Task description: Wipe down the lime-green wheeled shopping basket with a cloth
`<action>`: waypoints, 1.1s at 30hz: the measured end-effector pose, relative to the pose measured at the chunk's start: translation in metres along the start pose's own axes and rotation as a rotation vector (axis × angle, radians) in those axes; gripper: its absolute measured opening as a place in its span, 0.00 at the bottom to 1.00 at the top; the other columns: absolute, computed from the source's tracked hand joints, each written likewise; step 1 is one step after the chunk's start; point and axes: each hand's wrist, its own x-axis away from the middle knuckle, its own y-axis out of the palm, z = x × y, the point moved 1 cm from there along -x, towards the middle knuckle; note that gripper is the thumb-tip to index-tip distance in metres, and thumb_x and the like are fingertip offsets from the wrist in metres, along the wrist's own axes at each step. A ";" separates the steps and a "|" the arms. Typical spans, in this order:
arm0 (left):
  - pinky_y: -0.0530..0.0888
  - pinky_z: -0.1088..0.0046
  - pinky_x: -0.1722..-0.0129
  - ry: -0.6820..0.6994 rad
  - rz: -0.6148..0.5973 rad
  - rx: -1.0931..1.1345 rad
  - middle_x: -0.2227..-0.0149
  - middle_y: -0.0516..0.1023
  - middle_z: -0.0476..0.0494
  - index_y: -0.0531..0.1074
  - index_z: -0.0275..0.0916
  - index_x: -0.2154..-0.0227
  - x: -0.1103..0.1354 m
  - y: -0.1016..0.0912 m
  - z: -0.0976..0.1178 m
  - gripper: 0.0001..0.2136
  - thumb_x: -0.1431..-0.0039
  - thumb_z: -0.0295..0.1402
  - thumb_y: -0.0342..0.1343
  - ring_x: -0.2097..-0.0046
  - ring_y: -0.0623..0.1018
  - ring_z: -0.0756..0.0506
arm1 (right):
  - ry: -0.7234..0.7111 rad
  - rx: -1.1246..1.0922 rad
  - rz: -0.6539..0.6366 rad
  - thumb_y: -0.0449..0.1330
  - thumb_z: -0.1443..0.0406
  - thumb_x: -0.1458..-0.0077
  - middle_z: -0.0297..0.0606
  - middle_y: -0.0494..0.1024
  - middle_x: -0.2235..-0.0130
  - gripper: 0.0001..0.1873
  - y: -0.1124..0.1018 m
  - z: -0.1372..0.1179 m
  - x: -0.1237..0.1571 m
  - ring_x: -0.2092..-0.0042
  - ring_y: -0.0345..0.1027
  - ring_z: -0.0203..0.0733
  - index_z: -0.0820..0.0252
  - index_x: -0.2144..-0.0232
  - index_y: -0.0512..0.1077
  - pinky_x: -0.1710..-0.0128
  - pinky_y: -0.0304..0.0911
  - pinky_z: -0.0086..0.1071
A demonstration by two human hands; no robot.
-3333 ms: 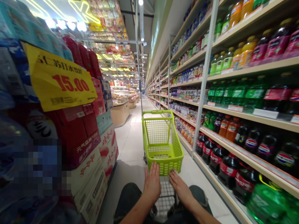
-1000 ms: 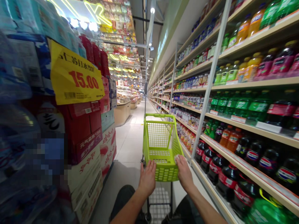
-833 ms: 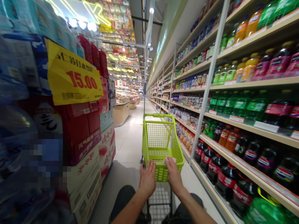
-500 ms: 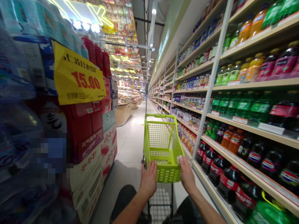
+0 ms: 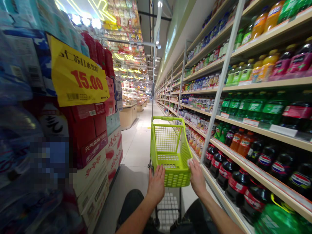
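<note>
A lime-green shopping cart basket (image 5: 168,138) stands in the aisle right in front of me, with nothing in it. My left hand (image 5: 156,182) lies against the basket's near wall at the left corner, fingers stretched up to the rim. My right hand (image 5: 198,178) is at the near right corner of the rim, its fingers pressed on a small white cloth (image 5: 189,161). My dark trousers show below the cart's wire frame.
Shelves of soft-drink bottles (image 5: 243,143) run close along the right. Stacked red and white cartons (image 5: 97,152) with a yellow 15.00 price sign (image 5: 78,78) crowd the left. The tiled aisle floor (image 5: 136,143) leads ahead past a wooden display counter (image 5: 128,113).
My right hand with the white cloth slid from the middle of the basket's near rim to its right corner. My left hand stayed at the left corner, and the view shifted slightly.
</note>
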 end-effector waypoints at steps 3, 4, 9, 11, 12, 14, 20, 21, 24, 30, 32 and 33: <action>0.43 0.49 0.41 0.000 0.005 -0.024 0.37 0.44 0.42 0.46 0.33 0.41 0.000 0.001 0.001 0.30 0.49 0.29 0.39 0.37 0.44 0.42 | -0.096 -0.082 -0.094 0.43 0.80 0.55 0.46 0.64 0.45 0.30 0.014 -0.037 0.007 0.41 0.50 0.44 0.62 0.51 0.66 0.45 0.54 0.45; 0.43 0.49 0.41 0.006 0.003 -0.033 0.37 0.45 0.43 0.46 0.33 0.41 0.000 0.001 0.000 0.29 0.48 0.29 0.39 0.37 0.44 0.42 | -0.148 -0.120 -0.125 0.43 0.80 0.54 0.45 0.64 0.45 0.30 0.020 -0.051 0.008 0.41 0.50 0.43 0.60 0.50 0.66 0.45 0.54 0.44; 0.42 0.49 0.41 0.004 0.005 -0.026 0.37 0.45 0.43 0.46 0.34 0.41 0.001 0.001 -0.005 0.29 0.48 0.29 0.38 0.37 0.44 0.43 | -0.186 -0.133 -0.096 0.44 0.79 0.53 0.43 0.65 0.45 0.29 0.015 -0.041 0.004 0.41 0.51 0.42 0.58 0.50 0.66 0.44 0.53 0.45; 0.42 0.49 0.41 -0.001 0.009 -0.024 0.37 0.44 0.43 0.46 0.34 0.40 0.001 0.003 -0.004 0.30 0.49 0.29 0.39 0.37 0.44 0.43 | -0.062 -0.058 -0.029 0.45 0.79 0.52 0.46 0.65 0.46 0.27 0.003 -0.015 0.000 0.41 0.50 0.44 0.60 0.51 0.67 0.44 0.52 0.47; 0.42 0.49 0.41 -0.003 0.010 -0.022 0.37 0.44 0.43 0.46 0.33 0.41 0.000 0.004 -0.003 0.30 0.49 0.29 0.39 0.37 0.44 0.42 | -0.010 -0.029 -0.012 0.45 0.79 0.52 0.47 0.65 0.46 0.27 -0.001 -0.006 0.000 0.41 0.50 0.45 0.61 0.51 0.67 0.44 0.52 0.48; 0.42 0.48 0.41 -0.008 0.016 -0.017 0.37 0.44 0.43 0.46 0.33 0.41 -0.001 0.006 -0.001 0.30 0.49 0.29 0.39 0.37 0.44 0.42 | 0.017 -0.015 -0.025 0.45 0.79 0.53 0.48 0.64 0.46 0.27 -0.001 -0.008 0.002 0.41 0.50 0.46 0.63 0.51 0.66 0.45 0.53 0.48; 0.43 0.51 0.41 -0.026 0.026 -0.058 0.37 0.47 0.42 0.47 0.33 0.41 -0.004 0.005 -0.006 0.29 0.48 0.29 0.38 0.37 0.45 0.43 | -0.247 -0.158 -0.163 0.44 0.79 0.53 0.44 0.64 0.45 0.30 0.027 -0.065 0.011 0.41 0.50 0.42 0.60 0.49 0.64 0.45 0.55 0.44; 0.43 0.51 0.41 -0.043 0.030 -0.063 0.37 0.47 0.42 0.48 0.33 0.41 -0.005 0.004 -0.009 0.28 0.48 0.29 0.38 0.37 0.45 0.43 | -0.246 -0.158 -0.157 0.44 0.79 0.53 0.44 0.64 0.45 0.30 0.026 -0.060 0.010 0.41 0.50 0.42 0.59 0.49 0.65 0.45 0.55 0.44; 0.42 0.50 0.41 -0.054 0.031 -0.063 0.37 0.47 0.43 0.48 0.33 0.41 -0.007 0.002 -0.014 0.28 0.48 0.28 0.38 0.37 0.45 0.43 | -0.083 -0.088 -0.065 0.45 0.80 0.55 0.46 0.64 0.45 0.30 0.011 -0.023 0.004 0.41 0.50 0.45 0.61 0.50 0.66 0.45 0.53 0.47; 0.44 0.50 0.41 -0.060 0.023 -0.098 0.37 0.47 0.42 0.47 0.34 0.41 -0.009 0.005 -0.011 0.28 0.46 0.29 0.38 0.37 0.46 0.41 | -0.057 -0.133 -0.079 0.44 0.81 0.55 0.45 0.62 0.44 0.32 0.019 -0.043 0.009 0.40 0.49 0.45 0.60 0.47 0.63 0.44 0.52 0.48; 0.44 0.50 0.41 -0.040 0.022 -0.117 0.37 0.47 0.43 0.47 0.35 0.41 -0.008 0.004 -0.012 0.27 0.46 0.30 0.38 0.37 0.46 0.42 | -0.178 -0.202 -0.142 0.44 0.80 0.54 0.44 0.62 0.44 0.33 0.029 -0.066 0.011 0.40 0.49 0.43 0.58 0.47 0.62 0.44 0.53 0.47; 0.44 0.50 0.41 -0.030 0.018 -0.122 0.37 0.47 0.43 0.47 0.36 0.41 -0.007 0.003 -0.013 0.27 0.46 0.30 0.38 0.37 0.46 0.42 | -0.222 -0.221 -0.162 0.44 0.80 0.54 0.43 0.62 0.44 0.33 0.031 -0.070 0.011 0.40 0.49 0.42 0.57 0.47 0.62 0.45 0.54 0.46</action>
